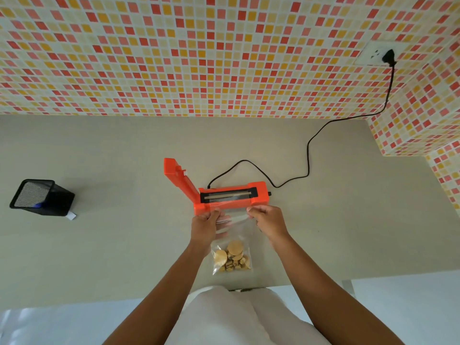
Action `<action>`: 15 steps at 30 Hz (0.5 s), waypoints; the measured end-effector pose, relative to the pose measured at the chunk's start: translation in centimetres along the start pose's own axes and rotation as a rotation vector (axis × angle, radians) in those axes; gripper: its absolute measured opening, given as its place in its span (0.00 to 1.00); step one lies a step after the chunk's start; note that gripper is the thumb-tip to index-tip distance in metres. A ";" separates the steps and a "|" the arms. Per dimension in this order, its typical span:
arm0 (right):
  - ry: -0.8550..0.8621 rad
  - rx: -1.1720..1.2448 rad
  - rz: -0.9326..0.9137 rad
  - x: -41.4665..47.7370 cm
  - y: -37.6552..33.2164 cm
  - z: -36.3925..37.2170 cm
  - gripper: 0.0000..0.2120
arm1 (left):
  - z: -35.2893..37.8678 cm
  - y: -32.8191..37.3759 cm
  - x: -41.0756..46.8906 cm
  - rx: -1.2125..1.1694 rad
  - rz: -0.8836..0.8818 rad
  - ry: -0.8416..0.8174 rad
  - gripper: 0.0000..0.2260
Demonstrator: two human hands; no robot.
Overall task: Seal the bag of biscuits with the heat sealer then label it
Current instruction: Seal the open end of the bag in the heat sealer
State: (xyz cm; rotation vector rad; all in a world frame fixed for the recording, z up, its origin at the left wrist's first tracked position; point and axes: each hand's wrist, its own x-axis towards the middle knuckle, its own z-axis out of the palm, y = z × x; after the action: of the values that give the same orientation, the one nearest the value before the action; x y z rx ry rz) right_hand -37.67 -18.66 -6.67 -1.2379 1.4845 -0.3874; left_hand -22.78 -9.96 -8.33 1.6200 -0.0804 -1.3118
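A clear plastic bag (234, 230) with round biscuits (232, 257) at its bottom lies on the beige table, its open top edge laid over the sealing strip of an orange heat sealer (234, 196). The sealer's lid (179, 180) stands raised at the left. My left hand (206, 225) pinches the bag's top left corner. My right hand (267, 219) pinches the top right corner. Both hands hold the bag's mouth stretched flat just in front of the strip.
A black cord (308, 155) runs from the sealer's back right to a wall socket (378, 54). A black mesh pen holder (41, 197) stands at the left, a small white label (72, 216) beside it. The tiled wall rises behind; the table's front edge (99, 302) is near me.
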 end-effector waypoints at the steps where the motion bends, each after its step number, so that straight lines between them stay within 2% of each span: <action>1: 0.001 0.015 0.001 0.0 -0.1 0.0 0.06 | 0.0 0.1 -0.1 -0.005 0.005 -0.006 0.11; 15: -0.011 0.127 -0.028 0.4 -2.8 -0.1 0.05 | 0.3 2.0 -0.6 -0.067 0.048 -0.044 0.10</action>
State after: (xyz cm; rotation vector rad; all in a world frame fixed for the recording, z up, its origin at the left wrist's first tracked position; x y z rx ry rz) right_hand -36.36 -20.15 -4.62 -1.1593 1.4122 -0.4852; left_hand -22.26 -10.73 -6.46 1.5239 -0.1009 -1.3005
